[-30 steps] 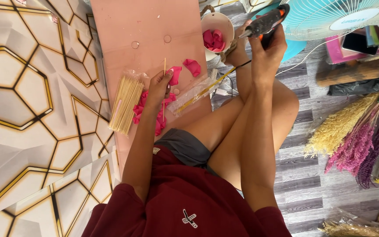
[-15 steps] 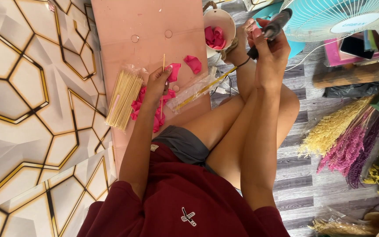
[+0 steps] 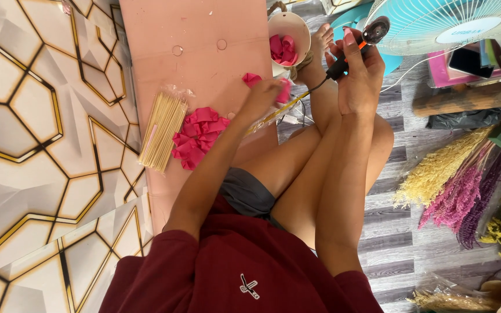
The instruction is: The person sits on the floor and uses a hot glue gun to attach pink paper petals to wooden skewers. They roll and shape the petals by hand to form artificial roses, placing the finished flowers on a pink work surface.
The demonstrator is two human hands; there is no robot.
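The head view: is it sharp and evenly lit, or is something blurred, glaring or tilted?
In the head view the light is soft daylight with no hard shadows; the left hand over the pink petals is slightly motion-blurred; the right hand with the glue gun is sharper; the fan looks pale but not glaring; the whole picture is turned sideways.

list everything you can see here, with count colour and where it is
flat pink board: one, pale pink, on the floor beside the hexagon-patterned wall panels
bundle of thin wooden skewers: one, pale tan, on the board's left edge
loose pink fabric petals: one heap, hot pink, on the board beside the skewers
white bucket of petals: one, white, at the board's top right
electric fan: one, turquoise, top right
dried grass bunches: several, yellow, pink and purple, on the grey plank floor at right
left hand: on a pink petal at the board's edge
right hand: grips a black glue gun
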